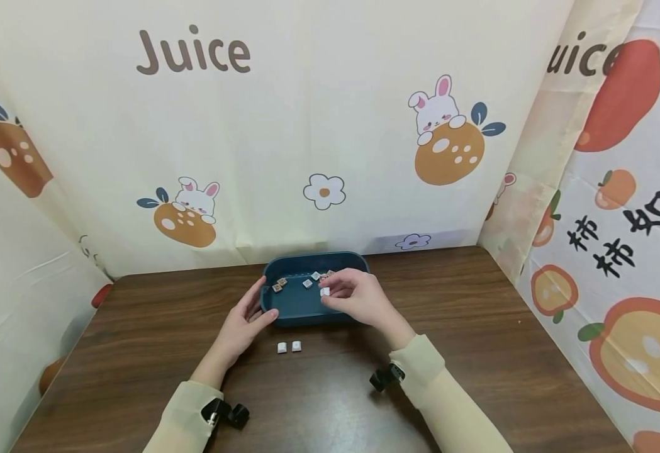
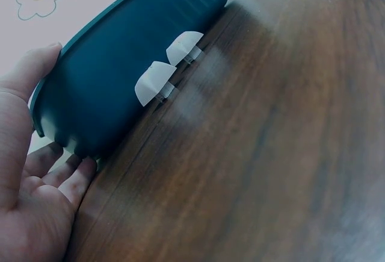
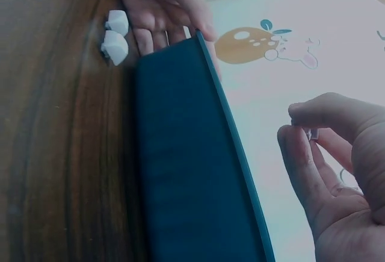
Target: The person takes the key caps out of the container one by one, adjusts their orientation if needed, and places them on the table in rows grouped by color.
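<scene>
A dark teal tray [image 1: 301,319] stands on the wooden table near the back cloth. My left hand [image 1: 240,324] holds its left end, thumb at the front rim and fingers against the outer side. Above the tray's right half, my right hand [image 1: 358,299] pinches a small white keycap [image 3: 314,134] between thumb and fingertips. Two white keycaps, a left one [image 1: 282,347] and a right one [image 1: 297,346], sit side by side on the table before the tray. Inside lie white keycaps [image 1: 307,284] and brown square pieces [image 1: 277,287]; my right hand hides part of the contents.
The wooden table [image 1: 448,365] extends to both sides and in front of the tray. A printed cloth [image 1: 284,113] hangs directly behind it, and further cloths stand at the left and right edges. Each wrist wears a small black camera.
</scene>
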Tool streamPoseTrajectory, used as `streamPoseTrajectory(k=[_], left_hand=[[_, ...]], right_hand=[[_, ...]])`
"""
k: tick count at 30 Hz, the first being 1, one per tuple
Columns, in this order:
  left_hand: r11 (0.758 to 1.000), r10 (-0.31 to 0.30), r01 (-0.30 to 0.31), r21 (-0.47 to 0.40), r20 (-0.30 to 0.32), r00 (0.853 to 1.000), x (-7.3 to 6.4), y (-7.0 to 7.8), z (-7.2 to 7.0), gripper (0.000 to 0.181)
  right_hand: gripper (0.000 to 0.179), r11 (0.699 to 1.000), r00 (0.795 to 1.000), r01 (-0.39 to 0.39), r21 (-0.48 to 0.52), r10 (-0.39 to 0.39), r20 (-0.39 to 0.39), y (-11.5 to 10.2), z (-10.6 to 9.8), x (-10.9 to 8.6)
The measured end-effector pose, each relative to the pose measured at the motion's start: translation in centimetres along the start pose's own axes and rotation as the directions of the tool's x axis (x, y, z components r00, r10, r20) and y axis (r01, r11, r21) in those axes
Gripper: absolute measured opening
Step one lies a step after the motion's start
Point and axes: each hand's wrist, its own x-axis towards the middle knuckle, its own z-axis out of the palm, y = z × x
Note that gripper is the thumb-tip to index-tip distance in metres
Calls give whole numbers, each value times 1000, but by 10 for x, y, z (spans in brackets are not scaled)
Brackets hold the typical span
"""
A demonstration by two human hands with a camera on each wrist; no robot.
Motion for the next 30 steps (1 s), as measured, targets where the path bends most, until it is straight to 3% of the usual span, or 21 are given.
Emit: streamPoseTrajectory(k=[8, 18, 30], left_hand=[[1000, 3, -3, 8, -3, 1000, -1, -1, 0, 79], [1000, 11, -11, 11, -2, 1000, -2, 1, 0, 79], [1000, 7, -7, 8, -4, 1000, -1, 2, 1, 79]], right_hand=[[21, 998, 998, -22, 52, 18, 63, -9, 5, -17], [17, 999, 991, -25, -36, 29, 132, -13, 13, -32], [18, 996, 978, -81, -36, 86, 188, -11, 24, -44]])
